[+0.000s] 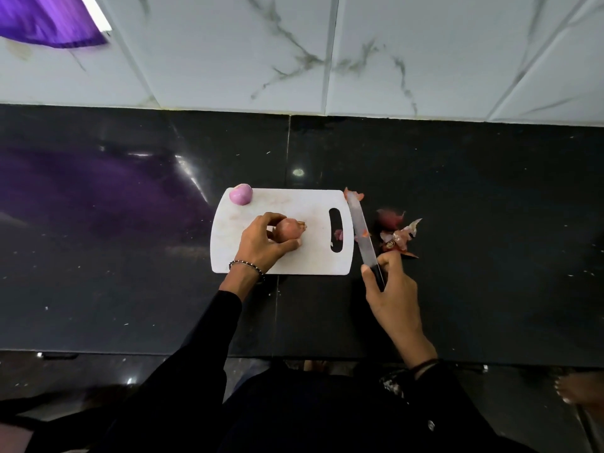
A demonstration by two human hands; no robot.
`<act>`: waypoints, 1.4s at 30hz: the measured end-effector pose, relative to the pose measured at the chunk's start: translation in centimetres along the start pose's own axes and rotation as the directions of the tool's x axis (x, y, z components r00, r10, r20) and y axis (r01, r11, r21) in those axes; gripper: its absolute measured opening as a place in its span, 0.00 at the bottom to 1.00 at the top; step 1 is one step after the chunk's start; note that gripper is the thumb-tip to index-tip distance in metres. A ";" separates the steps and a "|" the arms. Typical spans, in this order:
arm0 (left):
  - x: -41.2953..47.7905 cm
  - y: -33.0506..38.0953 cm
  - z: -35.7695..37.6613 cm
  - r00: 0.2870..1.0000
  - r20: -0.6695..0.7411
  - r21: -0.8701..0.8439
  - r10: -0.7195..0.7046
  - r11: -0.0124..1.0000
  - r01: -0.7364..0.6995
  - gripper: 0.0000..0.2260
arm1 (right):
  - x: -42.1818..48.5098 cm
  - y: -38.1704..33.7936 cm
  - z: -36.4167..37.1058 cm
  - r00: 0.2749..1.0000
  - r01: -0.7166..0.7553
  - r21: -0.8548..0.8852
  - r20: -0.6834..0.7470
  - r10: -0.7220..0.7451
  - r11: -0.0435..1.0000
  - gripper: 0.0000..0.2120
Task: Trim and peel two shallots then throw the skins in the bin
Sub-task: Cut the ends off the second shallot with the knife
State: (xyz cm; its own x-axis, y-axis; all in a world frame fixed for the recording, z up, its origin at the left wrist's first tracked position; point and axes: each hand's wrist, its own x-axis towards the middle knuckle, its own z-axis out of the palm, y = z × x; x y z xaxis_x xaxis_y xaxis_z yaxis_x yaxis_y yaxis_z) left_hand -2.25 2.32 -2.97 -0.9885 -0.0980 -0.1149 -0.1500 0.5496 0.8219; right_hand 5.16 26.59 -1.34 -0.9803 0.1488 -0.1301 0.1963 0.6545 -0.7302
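Shallot (289, 230) lies inside left grip (260, 245); right grip (392, 299) holds knife (359, 223).

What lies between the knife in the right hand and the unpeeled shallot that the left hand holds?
Nothing solid. Between the knife and the unpeeled shallot there is only bare cutting board with its handle slot, where a small skin scrap lies. The left hand grips the shallot mainly from its left.

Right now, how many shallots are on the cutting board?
2. A peeled shallot sits at the far left corner of the cutting board; an unpeeled shallot lies mid-board, held by the left hand. A reddish lump among the skins off the board may be only peel.
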 end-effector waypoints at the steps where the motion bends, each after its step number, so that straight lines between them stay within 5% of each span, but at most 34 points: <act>1: 0.1 0.1 0.1 1.000 0.000 0.001 0.019 1.000 -0.019 0.24 | 0.0 -0.3 0.0 1.000 -0.003 0.014 0.029 0.003 1.000 0.06; 14: 1.1 1.2 1.5 0.994 0.069 0.095 0.090 0.991 -0.096 0.24 | 1.4 -3.6 2.7 0.956 -0.012 -0.009 0.292 0.014 1.000 0.14; 23: 1.8 1.7 -0.3 0.984 0.172 0.172 0.038 0.983 -0.068 0.26 | 2.1 -5.8 2.1 0.938 0.065 -0.115 0.345 -0.021 0.991 0.13; 31: 2.0 2.7 0.4 0.983 0.179 0.348 0.033 0.933 -0.095 0.15 | 2.5 -6.7 2.3 0.924 0.125 -0.293 0.383 -0.004 0.948 0.15; 42: 2.2 3.1 1.0 0.983 0.178 0.461 0.047 0.878 -0.126 0.12 | 2.8 -8.4 4.7 0.923 0.145 -0.467 0.381 0.050 0.872 0.09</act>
State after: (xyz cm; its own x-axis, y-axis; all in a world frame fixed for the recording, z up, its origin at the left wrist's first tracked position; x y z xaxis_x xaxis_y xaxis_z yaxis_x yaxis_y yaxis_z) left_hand -4.95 4.64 -1.21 -0.9818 0.0774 -0.1734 -0.0153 0.8778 0.4788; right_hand 0.61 18.03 1.28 -0.9043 -0.1121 -0.4118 0.0397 0.9386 -0.3428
